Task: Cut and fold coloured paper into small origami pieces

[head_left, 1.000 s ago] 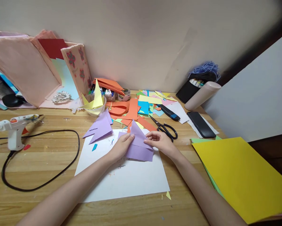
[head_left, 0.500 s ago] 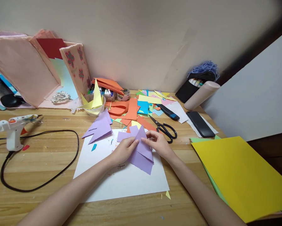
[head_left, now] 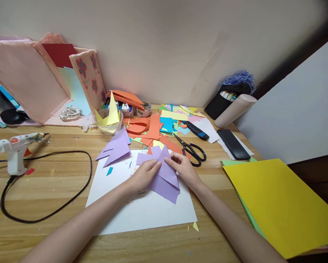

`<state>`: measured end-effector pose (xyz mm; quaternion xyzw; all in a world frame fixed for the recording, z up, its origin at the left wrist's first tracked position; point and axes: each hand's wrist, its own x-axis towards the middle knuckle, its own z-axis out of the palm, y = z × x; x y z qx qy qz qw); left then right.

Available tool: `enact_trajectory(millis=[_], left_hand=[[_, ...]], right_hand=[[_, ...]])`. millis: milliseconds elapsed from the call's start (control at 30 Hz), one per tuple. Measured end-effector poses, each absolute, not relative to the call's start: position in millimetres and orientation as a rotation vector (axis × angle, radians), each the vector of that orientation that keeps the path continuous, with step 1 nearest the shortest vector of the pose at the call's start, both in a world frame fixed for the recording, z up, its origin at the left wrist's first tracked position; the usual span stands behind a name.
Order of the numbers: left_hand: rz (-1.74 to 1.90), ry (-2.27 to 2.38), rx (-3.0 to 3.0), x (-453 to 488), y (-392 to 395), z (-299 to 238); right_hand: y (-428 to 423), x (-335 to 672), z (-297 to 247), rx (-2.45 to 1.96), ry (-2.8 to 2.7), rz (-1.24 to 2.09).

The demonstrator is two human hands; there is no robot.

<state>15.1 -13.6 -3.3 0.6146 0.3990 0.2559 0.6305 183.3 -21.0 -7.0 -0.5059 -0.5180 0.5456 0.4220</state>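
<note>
Purple paper (head_left: 167, 173) has turned clockwise within 1 s; left hand (head_left: 144, 174) and right hand (head_left: 186, 169) pinch its upper flap, apparently for alignment.

Purple paper (head_left: 167, 174), white sheet (head_left: 155, 216)

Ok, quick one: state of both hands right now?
Left hand: closed, holding the purple paper.
Right hand: closed, pinching the same paper near its upper point.
</note>
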Motion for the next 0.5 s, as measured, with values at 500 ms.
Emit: enact_trajectory(millis=[500], left_hand=[[0.451, 0.858, 1.535, 12, -12, 1]], right_hand=[[-11, 190, -6, -1.179, -1.140, 1.537]])
